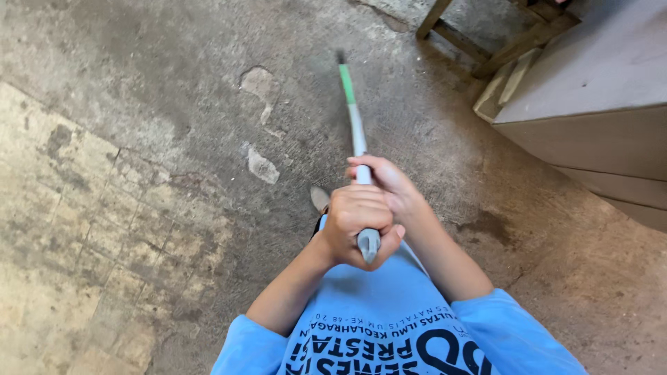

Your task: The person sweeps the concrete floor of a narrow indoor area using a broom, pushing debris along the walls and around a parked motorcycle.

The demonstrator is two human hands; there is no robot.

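Note:
A long thin stick [354, 114], grey with a green band near its far end, points away from me over the rough concrete floor [174, 125]. My left hand [354, 222] is clenched around its near grey end. Just ahead of it, my right hand [385, 182] wraps the same shaft. The far tip is blurred and rests near or on the floor. My blue shirt [375, 326] fills the bottom of the view.
A grey wooden box or cabinet [597, 132] stands at the right. Wooden legs of a frame [479, 42] sit behind it at the top. Pale patches [260, 167] mark the worn floor, and cracked yellowish slabs [62, 229] lie at the left.

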